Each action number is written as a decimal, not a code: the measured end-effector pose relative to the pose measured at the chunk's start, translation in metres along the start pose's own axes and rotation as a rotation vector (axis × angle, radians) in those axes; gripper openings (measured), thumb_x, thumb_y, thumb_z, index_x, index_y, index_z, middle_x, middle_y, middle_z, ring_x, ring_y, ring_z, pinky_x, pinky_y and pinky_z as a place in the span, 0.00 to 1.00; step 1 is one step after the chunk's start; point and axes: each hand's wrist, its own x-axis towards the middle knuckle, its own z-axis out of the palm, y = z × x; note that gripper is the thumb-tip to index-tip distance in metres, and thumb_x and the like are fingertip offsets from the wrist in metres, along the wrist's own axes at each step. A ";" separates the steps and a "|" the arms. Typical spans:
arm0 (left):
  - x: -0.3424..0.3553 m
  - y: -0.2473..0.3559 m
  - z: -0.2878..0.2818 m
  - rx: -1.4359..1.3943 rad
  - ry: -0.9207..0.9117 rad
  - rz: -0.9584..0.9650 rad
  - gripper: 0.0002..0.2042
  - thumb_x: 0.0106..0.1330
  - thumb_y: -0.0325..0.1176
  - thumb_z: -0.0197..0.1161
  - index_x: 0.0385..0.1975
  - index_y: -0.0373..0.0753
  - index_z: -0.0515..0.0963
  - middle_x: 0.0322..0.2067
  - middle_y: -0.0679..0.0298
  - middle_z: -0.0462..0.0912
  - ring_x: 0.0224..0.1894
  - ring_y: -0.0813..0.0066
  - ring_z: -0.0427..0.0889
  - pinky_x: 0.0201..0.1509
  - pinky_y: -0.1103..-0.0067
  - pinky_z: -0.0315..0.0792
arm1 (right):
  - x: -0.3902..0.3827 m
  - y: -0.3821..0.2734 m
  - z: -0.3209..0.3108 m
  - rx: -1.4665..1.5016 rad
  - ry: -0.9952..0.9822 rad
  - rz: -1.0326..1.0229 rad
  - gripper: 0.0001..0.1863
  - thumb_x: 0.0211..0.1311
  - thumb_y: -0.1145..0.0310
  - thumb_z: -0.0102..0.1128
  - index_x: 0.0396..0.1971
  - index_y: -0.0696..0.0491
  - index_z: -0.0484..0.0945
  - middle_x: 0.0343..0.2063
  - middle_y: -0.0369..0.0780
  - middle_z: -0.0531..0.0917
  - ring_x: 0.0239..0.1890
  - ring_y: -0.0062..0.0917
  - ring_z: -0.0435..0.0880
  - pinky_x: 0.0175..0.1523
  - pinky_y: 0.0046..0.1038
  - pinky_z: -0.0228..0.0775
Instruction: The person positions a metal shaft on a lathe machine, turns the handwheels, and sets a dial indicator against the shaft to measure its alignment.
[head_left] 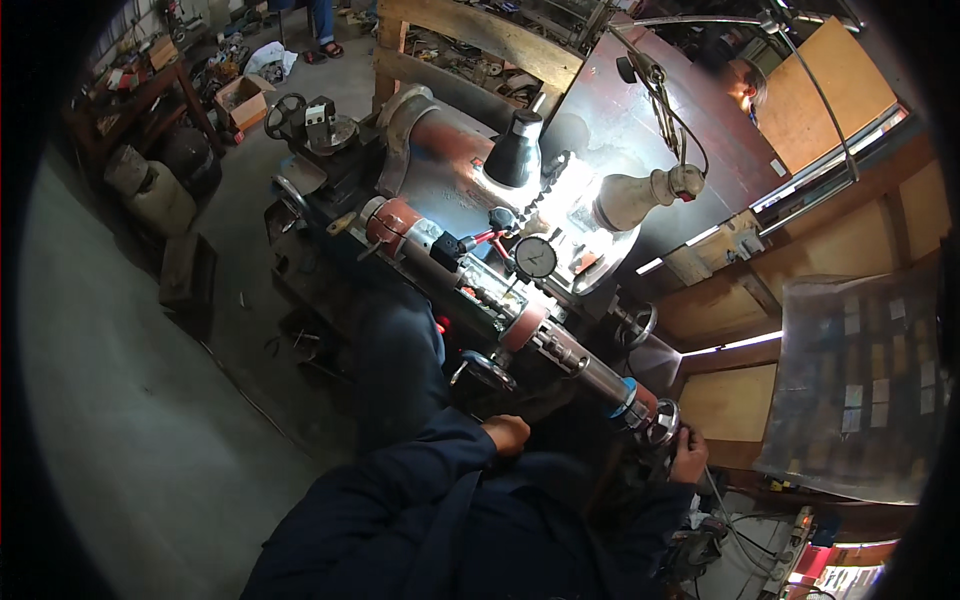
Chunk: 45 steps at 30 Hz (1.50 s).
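A grinding machine with a long workhead bar stands before me, lit by lamps. At the bar's near right end is a small chrome handwheel (664, 421); my right hand (689, 456) is at its rim, fingers curled against it. My left hand (507, 435) is closed in a loose fist close to my body, below a larger handwheel (487, 370); its inside is hidden. A round dial gauge (536, 257) on a red-jointed arm (487, 238) sits over the middle of the bar. A blue ring (625, 397) and a reddish collar (523, 327) surround the bar.
A black lamp (514, 150) and a beige lamp (640, 198) hang over the machine. Behind it stand a metal sheet (690, 110) and a wooden pallet (480, 35). Another person's head (745, 82) shows beyond the sheet. A cardboard box (242, 103) lies on the floor, far left.
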 end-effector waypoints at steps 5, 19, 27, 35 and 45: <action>-0.001 0.007 -0.006 0.011 -0.046 -0.034 0.15 0.60 0.33 0.62 0.43 0.33 0.85 0.46 0.47 0.85 0.50 0.50 0.85 0.53 0.63 0.79 | 0.035 0.032 0.022 -0.024 0.074 0.012 0.12 0.74 0.66 0.56 0.44 0.59 0.83 0.37 0.36 0.86 0.39 0.19 0.81 0.46 0.25 0.74; 0.009 -0.002 0.007 0.007 -0.013 -0.001 0.14 0.60 0.33 0.62 0.42 0.33 0.85 0.45 0.48 0.85 0.50 0.50 0.85 0.52 0.64 0.80 | -0.025 0.062 0.005 -0.178 -0.219 0.047 0.13 0.68 0.67 0.60 0.46 0.60 0.81 0.40 0.40 0.86 0.43 0.24 0.83 0.52 0.29 0.73; 0.010 -0.001 0.007 0.028 -0.048 0.030 0.14 0.61 0.34 0.60 0.42 0.34 0.85 0.45 0.47 0.85 0.49 0.49 0.85 0.51 0.61 0.79 | -0.013 0.009 -0.007 0.135 -0.068 0.016 0.13 0.72 0.65 0.58 0.45 0.59 0.81 0.34 0.35 0.85 0.35 0.17 0.79 0.41 0.27 0.72; 0.005 0.002 0.002 0.029 -0.037 0.008 0.13 0.62 0.35 0.62 0.41 0.34 0.85 0.45 0.48 0.85 0.49 0.49 0.85 0.52 0.62 0.79 | 0.042 0.035 0.021 -0.059 0.048 0.099 0.17 0.73 0.59 0.54 0.42 0.58 0.83 0.36 0.40 0.86 0.39 0.24 0.82 0.47 0.28 0.74; 0.015 -0.002 0.007 0.051 -0.022 0.007 0.14 0.63 0.37 0.63 0.42 0.34 0.85 0.46 0.49 0.85 0.50 0.50 0.85 0.53 0.63 0.79 | 0.014 0.071 0.045 0.422 -0.127 0.186 0.22 0.63 0.51 0.68 0.42 0.57 0.82 0.37 0.34 0.84 0.37 0.22 0.82 0.42 0.27 0.75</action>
